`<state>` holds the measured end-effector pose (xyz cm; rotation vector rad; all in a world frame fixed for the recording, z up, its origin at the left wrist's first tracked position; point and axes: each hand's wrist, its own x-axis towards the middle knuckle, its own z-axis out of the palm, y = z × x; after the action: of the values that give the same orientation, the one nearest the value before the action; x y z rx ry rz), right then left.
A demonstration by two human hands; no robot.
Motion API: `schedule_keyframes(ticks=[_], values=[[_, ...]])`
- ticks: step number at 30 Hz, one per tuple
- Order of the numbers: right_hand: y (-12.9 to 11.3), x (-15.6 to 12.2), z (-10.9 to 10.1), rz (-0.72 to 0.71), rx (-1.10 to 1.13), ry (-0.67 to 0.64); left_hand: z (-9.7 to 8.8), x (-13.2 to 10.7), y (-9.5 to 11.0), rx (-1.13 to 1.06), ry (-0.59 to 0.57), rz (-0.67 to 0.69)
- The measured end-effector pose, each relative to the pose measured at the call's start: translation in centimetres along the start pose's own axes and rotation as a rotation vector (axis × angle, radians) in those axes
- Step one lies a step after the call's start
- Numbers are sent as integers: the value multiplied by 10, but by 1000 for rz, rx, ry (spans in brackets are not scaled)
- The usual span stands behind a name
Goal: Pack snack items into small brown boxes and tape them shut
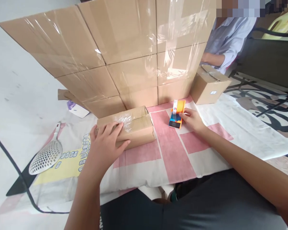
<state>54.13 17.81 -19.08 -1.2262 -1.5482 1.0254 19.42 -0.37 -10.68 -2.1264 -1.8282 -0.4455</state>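
Observation:
A small cardboard box (pixel 134 123), sealed with clear tape, lies on the pink and white cloth (pixel 172 153) in front of me. My left hand (pixel 105 140) rests flat on the box's left end, fingers spread over its top. My right hand (pixel 193 119) reaches to an orange and blue tape dispenser (pixel 177 114) standing on the cloth, its fingertips touching the dispenser's right side without a closed grip.
A wall of taped cardboard boxes (pixel 124 54) stands behind. Another box (pixel 210 84) sits at the right, beside a seated person in a light shirt (pixel 227 41). A white perforated scoop (pixel 46 155) lies at the left. A dark bench (pixel 268 64) stands at the far right.

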Motion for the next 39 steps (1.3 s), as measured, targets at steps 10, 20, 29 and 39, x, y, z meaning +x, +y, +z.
schedule_keyframes(ticks=[10, 20, 29, 39], values=[[-60, -55, 23, -179, 42, 106, 3, 35, -10, -121, 44, -44], [-60, -84, 28, -376, -63, 116, 7, 43, 40, -85, 415, 1], [-48, -88, 16, -649, -164, 85, 84, 6, 154, -1381, -177, -374], [-26, -80, 26, -778, -332, -29, 104, 18, 141, -1557, -451, -455]])
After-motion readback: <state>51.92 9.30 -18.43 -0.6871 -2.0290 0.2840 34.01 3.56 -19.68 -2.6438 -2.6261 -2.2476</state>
